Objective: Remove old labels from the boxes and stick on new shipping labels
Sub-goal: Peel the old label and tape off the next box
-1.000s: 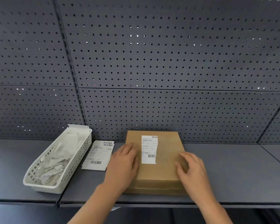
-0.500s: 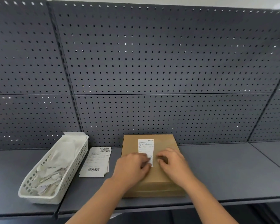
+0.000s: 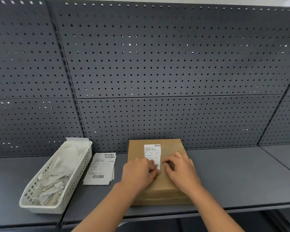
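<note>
— Where was the box when you looked?

— The cardboard box (image 3: 157,171) lay flat on the dark shelf (image 3: 233,178), its far edge close to the pegboard wall (image 3: 157,72). A white shipping label (image 3: 152,153) was stuck lengthwise on its top face, nearer the back.

— And my hands?

— Both were on the box top. I saw the left hand (image 3: 138,171) curled at the label's near end, fingertips bunched on the barcode corner. I think it was pinching that corner, but the fingers hid the edge, so I could not tell whether any paper was lifted. The right hand (image 3: 181,169) rested just beside the label on its right, fingers bent and pressed down on the cardboard, gripping nothing.

— What else was on the shelf?

— To the left of the box, apart from it, lay a small stack of label sheets (image 3: 100,168) with barcodes showing. Farther left stood a white slotted basket (image 3: 79,164), set at an angle, filled with crumpled paper scraps (image 3: 52,186).
</note>
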Motion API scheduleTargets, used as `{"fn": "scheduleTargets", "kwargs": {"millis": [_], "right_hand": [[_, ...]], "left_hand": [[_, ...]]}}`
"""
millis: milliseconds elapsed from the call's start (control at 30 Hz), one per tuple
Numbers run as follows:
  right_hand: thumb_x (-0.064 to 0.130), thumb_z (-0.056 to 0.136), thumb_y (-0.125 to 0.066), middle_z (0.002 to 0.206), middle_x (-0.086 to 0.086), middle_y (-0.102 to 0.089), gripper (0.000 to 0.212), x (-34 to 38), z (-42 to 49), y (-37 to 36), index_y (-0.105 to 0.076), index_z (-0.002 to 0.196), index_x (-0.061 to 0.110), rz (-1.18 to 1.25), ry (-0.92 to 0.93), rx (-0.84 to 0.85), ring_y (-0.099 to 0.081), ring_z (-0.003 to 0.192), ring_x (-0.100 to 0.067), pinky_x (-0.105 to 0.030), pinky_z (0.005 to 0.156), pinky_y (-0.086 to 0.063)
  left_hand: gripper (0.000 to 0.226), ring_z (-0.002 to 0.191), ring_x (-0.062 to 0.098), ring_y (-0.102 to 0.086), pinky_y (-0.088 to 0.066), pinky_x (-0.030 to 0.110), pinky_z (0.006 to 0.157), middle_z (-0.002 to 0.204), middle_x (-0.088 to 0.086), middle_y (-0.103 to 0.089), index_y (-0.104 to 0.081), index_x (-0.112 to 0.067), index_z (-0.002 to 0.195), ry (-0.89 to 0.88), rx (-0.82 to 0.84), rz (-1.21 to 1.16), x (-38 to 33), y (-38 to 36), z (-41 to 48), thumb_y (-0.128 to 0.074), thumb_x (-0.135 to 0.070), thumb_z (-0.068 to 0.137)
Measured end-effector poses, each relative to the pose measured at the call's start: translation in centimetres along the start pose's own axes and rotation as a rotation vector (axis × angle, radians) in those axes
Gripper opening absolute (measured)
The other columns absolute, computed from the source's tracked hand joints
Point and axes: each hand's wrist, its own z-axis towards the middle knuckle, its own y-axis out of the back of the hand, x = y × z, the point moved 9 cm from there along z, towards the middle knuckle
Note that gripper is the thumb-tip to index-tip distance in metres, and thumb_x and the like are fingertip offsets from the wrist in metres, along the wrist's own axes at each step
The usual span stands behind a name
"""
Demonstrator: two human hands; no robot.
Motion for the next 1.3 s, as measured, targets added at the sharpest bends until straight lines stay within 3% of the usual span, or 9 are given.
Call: {"fn": "scheduleTargets", "kwargs": {"millis": [133, 267, 600, 1000, 1300], "right_hand": [[0.032, 0.096, -0.061, 0.099, 0.026, -0.053, 0.014, 0.0, -0.1, -0.1, -0.070, 0.104, 0.039, 0.003, 0.004, -0.008, -0.044, 0.103, 0.000, -0.025, 0.093, -0.034], [0.032, 0.096, -0.061, 0.101, 0.023, -0.055, 0.014, -0.3, 0.1, 0.0, -0.071, 0.105, 0.038, -0.009, -0.012, 0.001, -0.046, 0.105, -0.003, -0.026, 0.092, -0.036], [0.033, 0.095, -0.060, 0.101, 0.023, -0.054, 0.013, -0.1, 0.2, -0.4, -0.069, 0.103, 0.039, -0.013, -0.023, 0.014, -0.046, 0.106, -0.005, -0.028, 0.090, -0.035], [0.035, 0.095, -0.060, 0.100, 0.024, -0.050, 0.011, -0.4, 0.3, -0.3, -0.067, 0.102, 0.039, -0.041, -0.034, 0.013, -0.043, 0.106, -0.004, -0.026, 0.084, -0.029], [0.036, 0.095, -0.057, 0.104, 0.022, -0.053, 0.012, -0.4, 0.2, -0.4, -0.066, 0.103, 0.039, -0.047, -0.025, 0.012, -0.045, 0.108, -0.006, -0.027, 0.088, -0.033]], "left_hand": [[0.037, 0.107, 0.017, -0.065, -0.051, 0.028, 0.080, 0.114, -0.013, -0.072, -0.076, -0.034, 0.111, -0.007, -0.031, 0.012, -0.7, 0.7, 0.1, -0.052, -0.059, 0.098], [0.036, 0.096, 0.023, -0.066, -0.038, 0.027, 0.066, 0.098, -0.004, -0.072, -0.078, -0.025, 0.100, 0.021, -0.028, 0.020, -1.2, 1.3, 0.3, -0.056, -0.054, 0.096], [0.031, 0.096, 0.024, -0.066, -0.038, 0.027, 0.067, 0.100, -0.003, -0.072, -0.078, -0.027, 0.103, 0.059, -0.052, 0.009, -0.8, 1.3, 0.2, -0.055, -0.047, 0.097], [0.037, 0.097, 0.019, -0.065, -0.042, 0.029, 0.068, 0.102, -0.008, -0.069, -0.077, -0.033, 0.096, 0.067, 0.024, -0.012, -0.5, 0.3, 1.4, -0.061, -0.064, 0.085], [0.031, 0.092, 0.025, -0.065, -0.041, 0.029, 0.067, 0.096, -0.002, -0.069, -0.075, -0.024, 0.088, 0.057, -0.008, 0.036, -0.9, 0.7, 1.3, -0.061, -0.051, 0.093]]}}
